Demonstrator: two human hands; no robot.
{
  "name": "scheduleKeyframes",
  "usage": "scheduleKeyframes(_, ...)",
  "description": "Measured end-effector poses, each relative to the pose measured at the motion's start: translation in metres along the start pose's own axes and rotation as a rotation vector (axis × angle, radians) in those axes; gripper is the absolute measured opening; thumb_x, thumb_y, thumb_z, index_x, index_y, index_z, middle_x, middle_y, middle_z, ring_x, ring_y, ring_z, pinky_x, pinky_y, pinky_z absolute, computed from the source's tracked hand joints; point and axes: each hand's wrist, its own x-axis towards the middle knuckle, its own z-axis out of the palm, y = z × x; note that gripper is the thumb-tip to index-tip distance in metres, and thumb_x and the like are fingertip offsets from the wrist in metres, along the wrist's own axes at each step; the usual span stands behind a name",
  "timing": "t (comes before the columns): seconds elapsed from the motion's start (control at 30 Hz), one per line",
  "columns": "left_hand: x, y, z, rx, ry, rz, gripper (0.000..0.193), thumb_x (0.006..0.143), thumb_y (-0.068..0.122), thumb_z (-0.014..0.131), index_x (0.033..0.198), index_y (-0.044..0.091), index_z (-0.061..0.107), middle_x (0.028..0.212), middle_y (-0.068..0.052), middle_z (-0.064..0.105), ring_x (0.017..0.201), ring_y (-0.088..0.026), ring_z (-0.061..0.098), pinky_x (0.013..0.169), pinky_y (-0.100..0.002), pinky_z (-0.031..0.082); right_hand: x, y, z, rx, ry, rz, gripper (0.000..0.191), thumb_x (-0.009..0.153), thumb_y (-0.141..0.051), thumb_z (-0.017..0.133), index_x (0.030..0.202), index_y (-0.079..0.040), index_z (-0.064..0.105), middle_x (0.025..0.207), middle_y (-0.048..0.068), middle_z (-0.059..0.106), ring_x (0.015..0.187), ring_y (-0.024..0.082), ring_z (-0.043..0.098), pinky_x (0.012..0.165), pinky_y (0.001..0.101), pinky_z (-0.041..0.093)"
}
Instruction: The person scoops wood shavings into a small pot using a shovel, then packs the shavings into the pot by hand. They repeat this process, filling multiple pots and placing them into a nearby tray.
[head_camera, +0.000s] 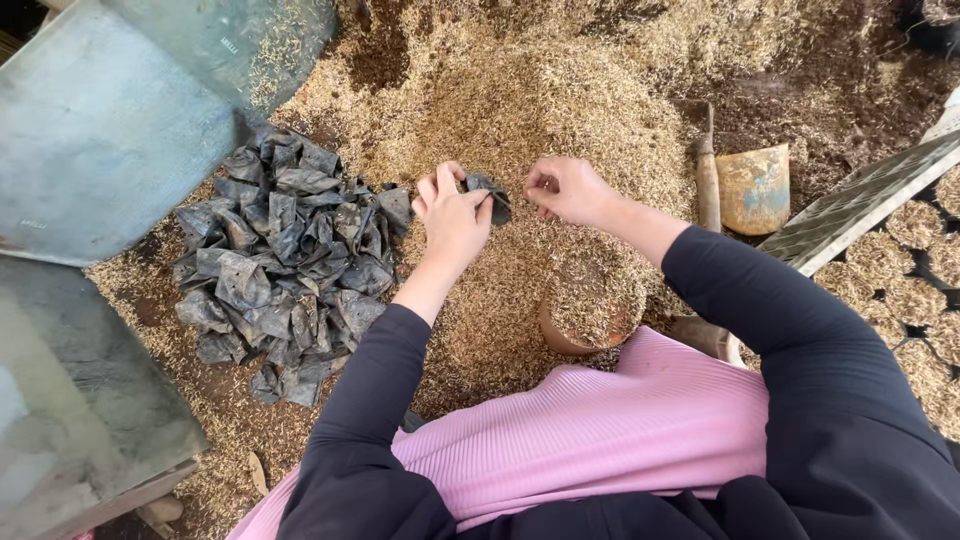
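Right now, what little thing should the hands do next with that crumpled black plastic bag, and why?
Probably pull the small crumpled black plastic bag open: the left hand pinches it, the right hand is at its edge, and it looks flat and unfilled above the tan husk heap.

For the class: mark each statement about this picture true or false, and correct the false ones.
1. The left hand holds a small dark plastic bag. True.
2. The pile of dark bags lies to the person's right. False: it lies to the left.
3. The round bowl near the lap is empty. False: it is filled with husk.
4. The right hand is at the bag's opening, fingers pinched. True.
5. The scoop with a wooden handle is in the right hand. False: it lies on the husk heap, untouched.
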Motion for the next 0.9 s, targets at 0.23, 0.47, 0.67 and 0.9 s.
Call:
scheduleKeyframes(0.23, 0.002, 0.015, 0.009, 0.045, -0.135, 0.040, 0.020, 0.090, 0.028, 0.070, 0.084, 0.012, 0.081, 0.107, -0.005, 0.056, 0.115, -0.028, 0.043, 0.100, -0.052, 0.028, -0.020, -0.002, 0.007, -0.146, 0.002, -0.104, 0.035, 0.086, -0.018, 0.077, 0.112, -0.004, 0.059, 0.102, 0.012, 0.071, 0.082, 0.020, 0.074, 0.069, 0.0313, 0.062)
scheduleKeyframes(0.47, 0.017, -0.003, 0.056, -0.716, -0.344, -0.427, 0.028, 0.099, 0.031, 0.064, 0.094, 0.008, 0.080, 0.073, -0.003, 0.072, 0.066, -0.012, 0.061, 0.065, -0.030, 0.048, -0.016, 0.017, -0.013, -0.145, 0.256, -0.081, 0.025, 0.091, -0.015, 0.072, 0.109, -0.002, 0.061, 0.105, 0.012, 0.071, 0.096, 0.022, 0.073, 0.084, 0.0337, 0.062)
scheduleKeyframes(0.67, 0.013, 0.003, 0.073, -0.798, -0.280, -0.382, 0.020, 0.097, 0.020, 0.067, 0.103, 0.005, 0.080, 0.077, -0.003, 0.072, 0.068, -0.012, 0.061, 0.063, -0.029, 0.047, -0.025, 0.004, -0.004, -0.206, 0.082, -0.030, 0.034, 0.089, -0.025, 0.080, 0.108, -0.004, 0.062, 0.099, 0.012, 0.073, 0.092, 0.024, 0.071, 0.087, 0.0373, 0.058)
scheduleKeyframes(0.9, 0.005, 0.018, 0.047, -0.327, 0.041, -0.029, 0.019, 0.091, 0.003, 0.062, 0.107, 0.003, 0.073, 0.096, -0.013, 0.070, 0.083, -0.030, 0.071, 0.079, -0.041, 0.057, -0.016, 0.026, -0.021, -0.125, 0.188, 0.031, 0.009, 0.088, -0.008, 0.069, 0.097, -0.008, 0.069, 0.094, 0.007, 0.074, 0.086, 0.017, 0.072, 0.079, 0.0300, 0.063)
